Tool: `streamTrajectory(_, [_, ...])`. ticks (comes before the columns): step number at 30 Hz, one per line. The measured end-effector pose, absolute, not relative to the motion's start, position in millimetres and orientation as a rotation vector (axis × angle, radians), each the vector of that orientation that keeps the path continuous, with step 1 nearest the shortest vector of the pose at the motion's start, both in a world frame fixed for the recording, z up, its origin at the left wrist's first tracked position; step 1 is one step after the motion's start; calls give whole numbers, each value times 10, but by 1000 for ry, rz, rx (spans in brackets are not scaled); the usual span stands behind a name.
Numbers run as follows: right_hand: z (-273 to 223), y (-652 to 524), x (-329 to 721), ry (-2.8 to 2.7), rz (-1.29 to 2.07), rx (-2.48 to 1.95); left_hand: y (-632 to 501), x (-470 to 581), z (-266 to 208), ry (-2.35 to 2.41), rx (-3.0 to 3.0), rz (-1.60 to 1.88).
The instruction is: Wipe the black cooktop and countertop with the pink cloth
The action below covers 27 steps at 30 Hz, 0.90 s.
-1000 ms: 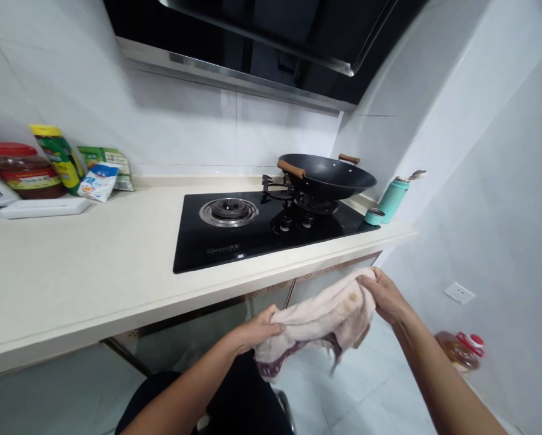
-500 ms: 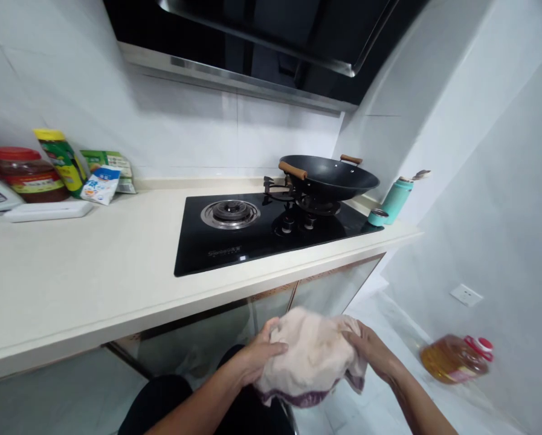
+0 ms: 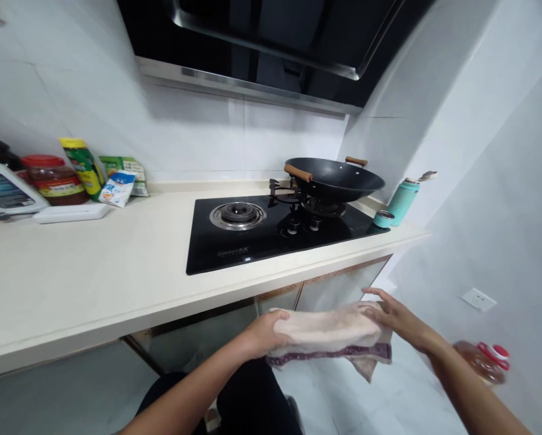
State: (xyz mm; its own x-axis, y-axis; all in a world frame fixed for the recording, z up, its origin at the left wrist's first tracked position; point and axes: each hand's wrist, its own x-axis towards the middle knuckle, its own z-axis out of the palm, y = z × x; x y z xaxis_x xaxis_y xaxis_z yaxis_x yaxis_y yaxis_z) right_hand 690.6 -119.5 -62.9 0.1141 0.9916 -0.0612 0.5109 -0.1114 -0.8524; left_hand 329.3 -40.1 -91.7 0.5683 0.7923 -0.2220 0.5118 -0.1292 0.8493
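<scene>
- The desk (image 3: 157,260), pale and wide, stands ahead; its front edge lies between the cloth and the stove.
- The range hood (image 3: 275,54) hangs high over the stove and does not obstruct the hands.
- The black stove (image 3: 207,244) is set into the desk; its left burner is uncovered.
- The wok (image 3: 343,181) sits on the right burner, with one wooden handle turned towards the left.
- The cloth (image 3: 327,329), with a purple border, is in the air below the desk's front edge. I judge it light, soft and not fragile; it will sag in the middle, so the two ends are the best places to hold.
- The left hand (image 3: 264,333) has its grip closed on the cloth's left end.
- The right hand (image 3: 395,317) touches the right end with fingers spread; I cannot tell how firm its grip is.
- The turquoise bottle (image 3: 404,202) stands right of the wok, well apart from the cloth.
</scene>
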Motion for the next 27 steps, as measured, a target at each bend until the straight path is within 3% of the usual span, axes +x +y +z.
streamTrajectory(3, [-420, -1256, 6884, -1693, 1101, -1595, -431, 3190, -827, 1112, 1830, 332])
streamTrajectory(9, [-381, -1240, 6818, -2007, 492, -1792, -539, 2877, -491, 1095, 2151, 361])
streamTrajectory(12, [-248, -1232, 6809, -2030, 396, -1741, -576, 2692, -203, 1097, 2252, 446])
streamTrajectory(15, [-74, -1260, 6836, -1875, 624, -1638, -570, 2538, 1, 1020, 2075, 501])
streamTrajectory(20, [-9, -1206, 6668, -1309, 1186, -1542, -530, 2577, -44, 796, 1224, 611])
streamTrajectory(27, [286, -959, 5902, -1018, 1339, -1406, -551, 3049, -5, 628, 771, 809])
